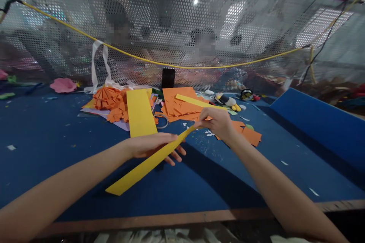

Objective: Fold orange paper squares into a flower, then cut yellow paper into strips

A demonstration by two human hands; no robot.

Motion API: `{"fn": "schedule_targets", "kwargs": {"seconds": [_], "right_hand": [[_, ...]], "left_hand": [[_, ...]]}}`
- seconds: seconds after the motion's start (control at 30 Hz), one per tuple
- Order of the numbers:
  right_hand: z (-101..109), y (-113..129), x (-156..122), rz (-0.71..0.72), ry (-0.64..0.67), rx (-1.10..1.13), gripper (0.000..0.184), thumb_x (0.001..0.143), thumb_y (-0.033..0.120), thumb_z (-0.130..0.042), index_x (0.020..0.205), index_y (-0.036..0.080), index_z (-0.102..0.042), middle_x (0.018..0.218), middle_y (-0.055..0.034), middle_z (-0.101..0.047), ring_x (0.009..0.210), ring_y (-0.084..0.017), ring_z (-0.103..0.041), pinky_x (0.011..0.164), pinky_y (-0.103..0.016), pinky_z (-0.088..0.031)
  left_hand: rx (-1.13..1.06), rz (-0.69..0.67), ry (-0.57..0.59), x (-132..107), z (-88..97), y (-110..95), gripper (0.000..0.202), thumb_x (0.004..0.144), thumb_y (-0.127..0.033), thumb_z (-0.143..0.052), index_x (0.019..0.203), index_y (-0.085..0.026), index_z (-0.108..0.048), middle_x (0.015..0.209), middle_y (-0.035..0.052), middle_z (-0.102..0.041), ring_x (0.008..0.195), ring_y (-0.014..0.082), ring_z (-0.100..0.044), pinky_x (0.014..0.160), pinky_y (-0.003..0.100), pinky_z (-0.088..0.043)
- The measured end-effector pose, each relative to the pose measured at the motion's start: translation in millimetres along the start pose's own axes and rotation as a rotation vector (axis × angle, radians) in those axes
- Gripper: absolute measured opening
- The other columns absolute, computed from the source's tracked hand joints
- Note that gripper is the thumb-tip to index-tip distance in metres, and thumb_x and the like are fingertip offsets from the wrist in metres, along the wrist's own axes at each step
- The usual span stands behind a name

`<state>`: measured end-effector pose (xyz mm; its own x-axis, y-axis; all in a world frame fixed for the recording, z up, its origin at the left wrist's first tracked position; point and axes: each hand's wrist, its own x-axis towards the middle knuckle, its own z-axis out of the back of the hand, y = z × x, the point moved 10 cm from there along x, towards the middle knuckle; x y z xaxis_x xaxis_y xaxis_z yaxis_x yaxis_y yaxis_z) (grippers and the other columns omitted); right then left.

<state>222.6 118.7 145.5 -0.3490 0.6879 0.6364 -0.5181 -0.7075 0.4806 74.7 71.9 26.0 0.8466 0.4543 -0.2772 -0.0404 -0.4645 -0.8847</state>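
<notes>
A long yellow paper strip (148,165) slants above the table, its lower end toward me and its upper end narrowing as if folded or turned edge-on. My right hand (215,121) pinches that upper end between thumb and fingers. Behind the middle of the strip is my left hand (151,144), fingers stretched out and apart, with the strip lying across them. Part of the left palm is hidden by the strip. Just beyond the left hand lies a wide yellow paper sheet (141,112). Another yellow strip (196,101) rests on stacked orange paper (178,108) beyond the right hand.
Folded orange paper flowers (107,98) sit on purple paper (122,124) at the left. A black phone-like object (168,78) stands at the back. Orange paper pieces (251,134), a plush toy (226,100) and a raised blue panel (322,125) are rightward. A yellow cord (182,67) crosses a perforated screen.
</notes>
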Motion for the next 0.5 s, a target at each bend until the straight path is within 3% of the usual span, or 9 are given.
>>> {"fn": "schedule_targets", "kwargs": {"seconds": [0.07,0.13,0.23,0.33,0.5], "right_hand": [[4,-3,6,-0.036,-0.083,0.033,0.042,0.076,0.059,-0.078,0.065,0.023,-0.060,0.063,-0.0014,-0.063,0.058,-0.016,-0.055,0.058,-0.030,-0.043],[5,-20,4,-0.208,-0.169,0.175,0.037,0.074,0.055,-0.081,0.082,0.023,-0.065,0.081,-0.0041,-0.069,0.071,-0.018,-0.060,0.067,-0.031,-0.049],[-16,-49,-9,-0.522,-0.180,0.458,0.045,0.076,0.053,-0.079,0.107,0.023,-0.066,0.108,-0.0083,-0.070,0.088,-0.021,-0.066,0.074,-0.034,-0.055],[-36,-58,-16,-0.644,-0.102,0.566,0.038,0.078,0.050,-0.076,0.103,0.021,-0.070,0.103,-0.0086,-0.073,0.086,-0.021,-0.069,0.076,-0.035,-0.058],[-46,-72,-12,-0.734,-0.098,0.670,0.036,0.072,0.045,-0.082,0.098,0.023,-0.071,0.092,-0.0047,-0.074,0.083,-0.018,-0.070,0.080,-0.034,-0.058]], "left_hand": [[-0.068,-0.015,-0.046,12,-1.3,0,0.044,0.085,-0.048,-0.071,0.113,-0.014,-0.069,0.096,0.0092,-0.071,0.081,0.0196,-0.069,0.071,0.031,-0.058],[-0.151,-0.037,-0.072,19,-0.9,-2,0.038,0.087,-0.042,-0.067,0.108,-0.011,-0.071,0.086,0.0074,-0.070,0.073,0.0165,-0.067,0.062,0.025,-0.056],[-0.271,-0.094,-0.136,25,3.7,-5,0.033,0.091,-0.037,-0.062,0.109,-0.011,-0.071,0.097,0.0113,-0.073,0.080,0.0180,-0.070,0.070,0.028,-0.060],[-0.357,-0.169,-0.278,29,15.6,-8,0.025,0.090,-0.031,-0.065,0.107,-0.013,-0.071,0.108,0.0137,-0.074,0.094,0.0216,-0.072,0.087,0.036,-0.060],[-0.376,-0.233,-0.393,38,26.1,-11,0.021,0.088,-0.028,-0.071,0.105,-0.016,-0.068,0.110,0.0134,-0.074,0.100,0.0227,-0.072,0.093,0.039,-0.059]]}}
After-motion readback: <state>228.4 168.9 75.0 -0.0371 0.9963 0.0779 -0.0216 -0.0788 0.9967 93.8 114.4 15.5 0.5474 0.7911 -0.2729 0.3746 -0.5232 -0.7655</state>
